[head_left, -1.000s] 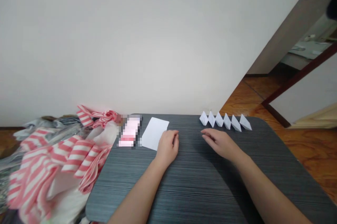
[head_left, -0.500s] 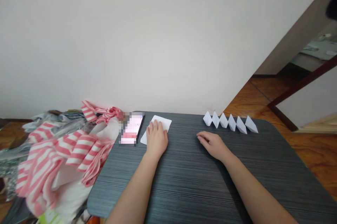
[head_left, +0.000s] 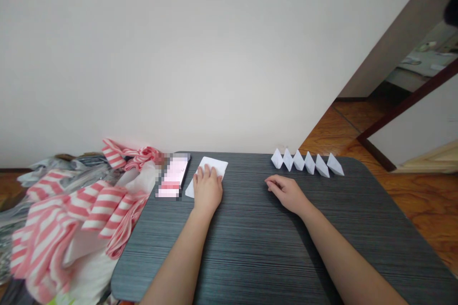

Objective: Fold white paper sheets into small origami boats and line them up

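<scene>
Atop dark-grained table [head_left: 243, 257]: my left hand [head_left: 208, 190], spread over rectangular white paper [head_left: 218, 164] (right hand [head_left: 287, 194]: curled, empty-looking); lifting would want edge-pinching.

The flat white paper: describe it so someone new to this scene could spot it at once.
Start at the dark table by the pale wall. Near its far left corner, right of the phone, the left hand partly covers the white paper. Unlike the six folded paper shapes in a row farther right, it lies flat.

Soft, diffuse glow across the pale wall [head_left: 214, 66]
</scene>
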{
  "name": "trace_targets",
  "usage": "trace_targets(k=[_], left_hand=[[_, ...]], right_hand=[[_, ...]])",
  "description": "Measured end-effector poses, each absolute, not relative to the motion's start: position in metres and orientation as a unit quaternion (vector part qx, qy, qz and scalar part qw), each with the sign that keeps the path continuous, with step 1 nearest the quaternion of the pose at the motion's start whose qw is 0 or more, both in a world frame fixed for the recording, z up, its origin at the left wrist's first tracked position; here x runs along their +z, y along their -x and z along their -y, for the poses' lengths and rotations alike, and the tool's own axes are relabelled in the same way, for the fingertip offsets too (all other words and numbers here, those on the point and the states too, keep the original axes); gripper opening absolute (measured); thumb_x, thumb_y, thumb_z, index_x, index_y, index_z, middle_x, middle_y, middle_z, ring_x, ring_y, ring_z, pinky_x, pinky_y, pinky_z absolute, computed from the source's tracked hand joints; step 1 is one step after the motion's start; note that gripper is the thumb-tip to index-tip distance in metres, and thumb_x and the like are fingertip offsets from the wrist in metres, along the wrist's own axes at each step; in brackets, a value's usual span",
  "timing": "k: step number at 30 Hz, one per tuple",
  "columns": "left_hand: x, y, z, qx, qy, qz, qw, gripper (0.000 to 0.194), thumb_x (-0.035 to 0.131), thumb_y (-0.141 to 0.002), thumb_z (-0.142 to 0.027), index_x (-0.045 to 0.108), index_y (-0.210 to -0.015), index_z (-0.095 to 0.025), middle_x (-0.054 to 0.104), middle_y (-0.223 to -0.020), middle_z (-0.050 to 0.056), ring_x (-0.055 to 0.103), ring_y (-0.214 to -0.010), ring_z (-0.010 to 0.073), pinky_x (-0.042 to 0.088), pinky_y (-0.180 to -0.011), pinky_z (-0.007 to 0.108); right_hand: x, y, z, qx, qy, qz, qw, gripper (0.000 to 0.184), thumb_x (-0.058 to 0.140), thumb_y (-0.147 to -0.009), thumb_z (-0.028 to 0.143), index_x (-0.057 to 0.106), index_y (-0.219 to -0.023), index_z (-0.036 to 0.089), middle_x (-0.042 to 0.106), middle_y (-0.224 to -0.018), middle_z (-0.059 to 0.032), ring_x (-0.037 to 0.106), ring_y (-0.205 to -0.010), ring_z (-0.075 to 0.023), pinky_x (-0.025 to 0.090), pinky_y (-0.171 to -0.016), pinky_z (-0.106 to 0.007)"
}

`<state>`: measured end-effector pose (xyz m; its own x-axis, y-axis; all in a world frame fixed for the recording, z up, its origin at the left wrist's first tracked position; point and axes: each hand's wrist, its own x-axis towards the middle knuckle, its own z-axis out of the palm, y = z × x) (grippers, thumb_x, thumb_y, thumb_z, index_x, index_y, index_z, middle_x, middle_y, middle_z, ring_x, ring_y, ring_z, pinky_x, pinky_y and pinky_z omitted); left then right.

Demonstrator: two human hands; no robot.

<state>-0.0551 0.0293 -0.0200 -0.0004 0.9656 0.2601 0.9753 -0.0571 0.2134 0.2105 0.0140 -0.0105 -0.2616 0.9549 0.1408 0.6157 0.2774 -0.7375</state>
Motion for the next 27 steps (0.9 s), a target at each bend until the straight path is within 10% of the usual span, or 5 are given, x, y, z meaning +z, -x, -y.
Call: trace_targets(k=[18, 27], left_hand=[[0.01, 0.048, -0.02, -0.381, 0.712, 0.59, -0.019, 0.034, 0.041, -0.088, -0.025, 0.053, -0.119, -0.02, 0.042, -0.136, 0.01, 0.035, -0.126, 0.0266, 0.028, -0.104, 0.047], [0.037, 0.029, 0.001, -0.539, 0.642, 0.483, -0.255, 0.033, 0.039, -0.09, -0.03, 0.058, -0.114, -0.018, 0.052, -0.126, 0.009, 0.045, -0.119, 0.0225, 0.034, -0.102, 0.039]], right_hand=[[-0.009, -0.211, -0.015, 0.284, 0.524, 0.743, 0.303, 0.021, 0.046, -0.087, 0.027, 0.065, -0.088, 0.02, 0.066, -0.072, -0.0013, 0.06, -0.068, -0.0164, 0.044, -0.065, -0.027], [-0.009, -0.209, -0.014, 0.289, 0.52, 0.74, 0.315, 0.022, 0.046, -0.087, 0.028, 0.065, -0.092, 0.02, 0.067, -0.077, -0.0024, 0.061, -0.072, -0.0174, 0.046, -0.068, -0.029]])
